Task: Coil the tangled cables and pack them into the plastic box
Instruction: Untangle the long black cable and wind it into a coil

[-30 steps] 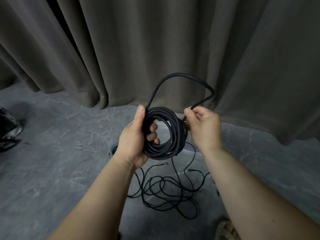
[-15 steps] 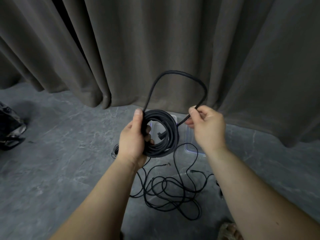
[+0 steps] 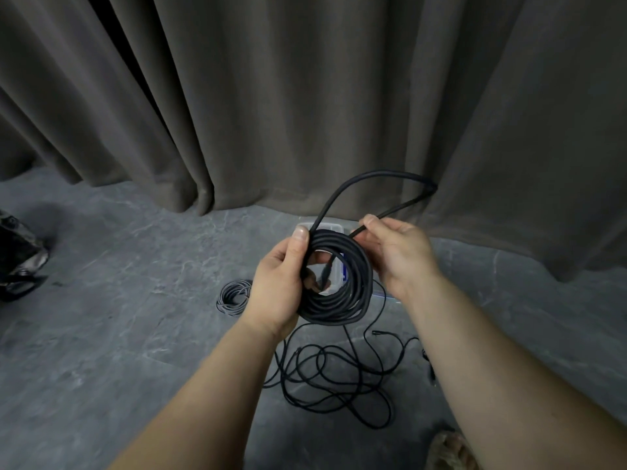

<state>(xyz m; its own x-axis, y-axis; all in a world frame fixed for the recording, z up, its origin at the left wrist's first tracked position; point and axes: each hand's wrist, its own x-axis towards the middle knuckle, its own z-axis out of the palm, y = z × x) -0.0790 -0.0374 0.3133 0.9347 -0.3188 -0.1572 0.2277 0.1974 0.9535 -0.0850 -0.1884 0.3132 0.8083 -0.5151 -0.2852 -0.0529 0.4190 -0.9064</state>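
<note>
Head view: left hand (image 3: 276, 286) grips thick black coiled cable (image 3: 336, 276); right hand (image 3: 395, 254) pinches its loose tail loop (image 3: 380, 179), now drawn lower and flatter. Last wrap nearly closed; clear plastic box (image 3: 334, 228) awaits behind.

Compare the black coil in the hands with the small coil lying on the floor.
The black coil is thick cable, held up by the left hand; the small coil is thin, greyish cable lying flat on the floor, untouched. The black coil has a loose tail pinched by the right hand; the small coil shows none. Both are wound in round loops.
</note>
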